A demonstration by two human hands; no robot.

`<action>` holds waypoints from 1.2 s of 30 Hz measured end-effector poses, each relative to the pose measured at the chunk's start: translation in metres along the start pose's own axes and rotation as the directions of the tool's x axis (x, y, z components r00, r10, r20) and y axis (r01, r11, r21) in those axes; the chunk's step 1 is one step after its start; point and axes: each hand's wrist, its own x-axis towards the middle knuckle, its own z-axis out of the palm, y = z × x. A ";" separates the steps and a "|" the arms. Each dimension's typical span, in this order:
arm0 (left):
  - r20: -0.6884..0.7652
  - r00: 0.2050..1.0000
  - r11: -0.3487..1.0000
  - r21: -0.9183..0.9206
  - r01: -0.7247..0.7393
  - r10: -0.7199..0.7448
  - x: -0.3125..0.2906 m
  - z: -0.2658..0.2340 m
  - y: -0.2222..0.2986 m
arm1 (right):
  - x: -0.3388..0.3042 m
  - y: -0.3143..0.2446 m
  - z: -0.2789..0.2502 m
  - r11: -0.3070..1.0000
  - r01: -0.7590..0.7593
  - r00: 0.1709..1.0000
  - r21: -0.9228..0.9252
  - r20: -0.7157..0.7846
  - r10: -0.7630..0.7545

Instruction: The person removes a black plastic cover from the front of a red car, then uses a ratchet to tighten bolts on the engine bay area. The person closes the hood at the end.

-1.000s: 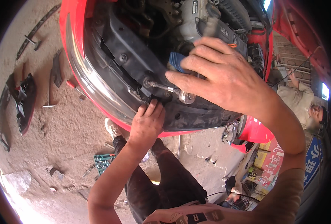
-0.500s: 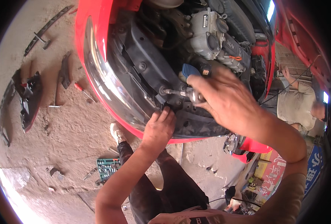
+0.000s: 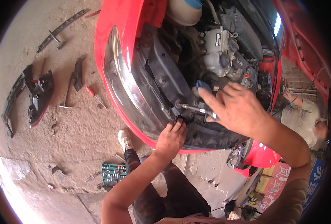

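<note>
In my right hand [image 3: 240, 108] is a slim metal socket wrench [image 3: 195, 108], its shaft reaching left to a bolt [image 3: 178, 103] on the black front panel [image 3: 165, 67] of a red car. A blue ribbed piece [image 3: 202, 86] shows beside that hand's raised fingers. My left hand [image 3: 171, 139] rests at the panel's lower edge by the clear headlight [image 3: 131, 86]. Its fingers are bent and drawn together at a small black part; what they pinch is hidden.
The grey engine [image 3: 218, 52] lies behind the panel. On the floor at left are black trim pieces [image 3: 42, 99], a hammer [image 3: 57, 40] and a red-handled screwdriver [image 3: 94, 95]. A green socket set [image 3: 113, 173] lies near my legs. Another person [image 3: 303, 115] is at right.
The view has shifted, so the car appears lower and further right. My right hand has turned about the wrench, baring more of its shaft. My left hand keeps its place at the panel edge.
</note>
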 end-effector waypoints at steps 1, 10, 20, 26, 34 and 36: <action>-0.002 1.000 1.000 0.004 0.003 -0.003 0.000 0.000 0.000 | 0.002 -0.001 -0.003 0.999 0.023 0.999 0.049 0.021 -0.024; -0.041 0.999 1.000 0.016 -0.002 0.003 0.000 -0.002 -0.001 | 0.008 0.014 0.013 0.939 0.231 0.970 0.256 -0.133 -0.202; -0.072 0.997 1.000 0.005 0.002 -0.002 0.000 0.002 0.001 | 0.014 -0.005 -0.010 0.809 -0.306 0.934 0.501 0.322 0.154; -0.061 0.998 1.000 0.014 -0.005 0.006 0.000 0.002 -0.001 | 0.014 0.000 -0.006 0.911 -0.045 0.994 0.409 0.114 -0.002; -0.050 0.999 1.000 0.009 0.011 -0.011 0.001 0.005 0.001 | 0.032 0.021 0.002 0.907 0.384 0.923 0.175 -0.103 -0.371; -0.069 0.998 1.000 -0.005 0.008 -0.009 0.001 0.006 0.001 | 0.029 0.017 0.002 0.940 0.259 0.966 0.220 -0.043 -0.256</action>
